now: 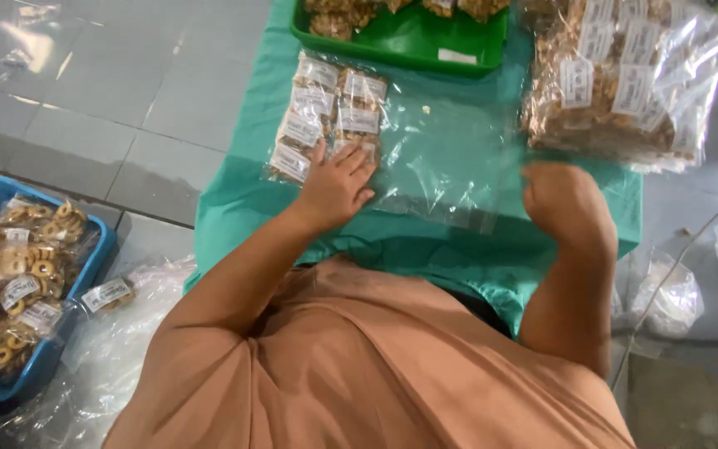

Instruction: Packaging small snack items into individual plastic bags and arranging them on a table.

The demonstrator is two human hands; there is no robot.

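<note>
Head view looks down at a person in a peach top sitting at a counter [234, 208] with a green cloth on it. The left hand [336, 185] lies flat and open, fingers spread, on small snack packs [326, 112] with white labels. These packs sit inside a big clear bag [434, 158] that lies flat in the middle of the green cloth. The right hand [567, 204] is curled shut like a fist at the bag's right edge; I cannot tell if it pinches the plastic. Past the bag sits a green tray [409, 41] with more snacks. To the right lies a full bag of labelled snack packs [625, 79]. On the floor to the left, a blue crate [93, 266] holds packs of little ring cookies [10, 283].
</note>
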